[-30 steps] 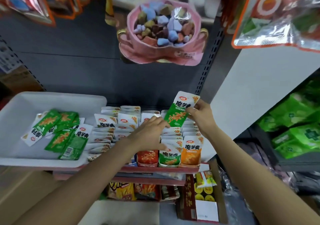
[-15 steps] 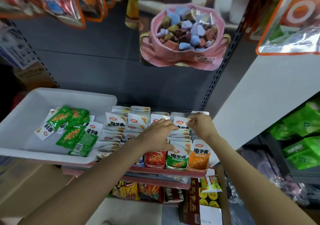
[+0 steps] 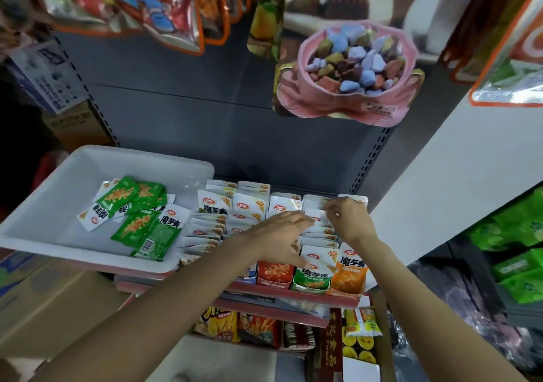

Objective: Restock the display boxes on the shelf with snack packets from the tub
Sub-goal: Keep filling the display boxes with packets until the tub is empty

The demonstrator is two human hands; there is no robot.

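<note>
You're seating stock in the green display box: right hand pinches a packet top, left hand lies spread, pressing the row. Next, grab green packets from the tub at left.

Single head-worn, wide-angle view, looking forward and steeply down from above the person's forearms, which enter from the bottom edge. The camera sits close to the shelf — the display boxes lie just below centre, the white tub to the left. The grey back panel faces the lens; hanging bags crowd the top edge. Straight lines bow toward the borders — lens distortion. No second view shares the scene.
</note>
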